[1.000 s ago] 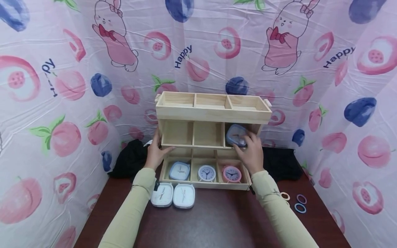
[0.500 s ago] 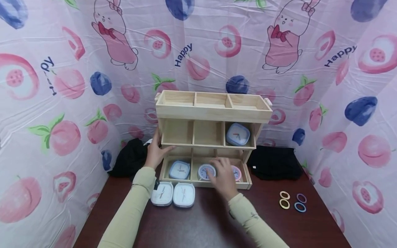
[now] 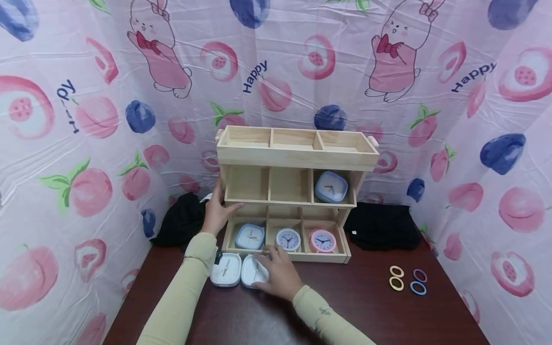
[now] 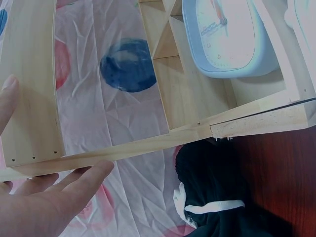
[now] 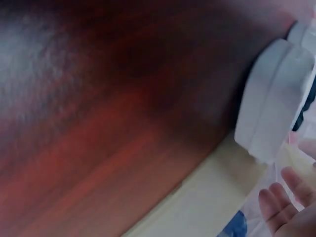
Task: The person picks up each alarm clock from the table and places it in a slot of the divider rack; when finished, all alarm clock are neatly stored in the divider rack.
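Observation:
My left hand (image 3: pixel 217 213) rests with straight fingers along the left side of a tiered wooden organizer (image 3: pixel 297 159), thumb at the middle tray; the left wrist view shows the fingertips (image 4: pixel 106 167) at its side strut. My right hand (image 3: pixel 279 273) hovers over one white square clock (image 3: pixel 251 273), partly hiding it. Seen from the right wrist, its fingers (image 5: pixel 272 203) are apart from that clock (image 5: pixel 270 101). Another white clock (image 3: pixel 226 270) lies to its left. The bottom tray holds a blue square clock (image 3: pixel 250 236), a white-blue round alarm clock (image 3: pixel 288 239) and a pink one (image 3: pixel 322 241).
In the middle tray's right compartment sits a blue square clock (image 3: pixel 331 187). Black cloth bags (image 3: pixel 181 223) lie left and right of the organizer. Yellow, purple and blue rings (image 3: pixel 418 288) are on the dark table (image 3: pixel 366 297). A printed curtain (image 3: pixel 276 57) surrounds three sides.
My right hand has let go of the blue square clock in the middle tray's right compartment and moved down and left to the white clocks. The left hand has stayed put.

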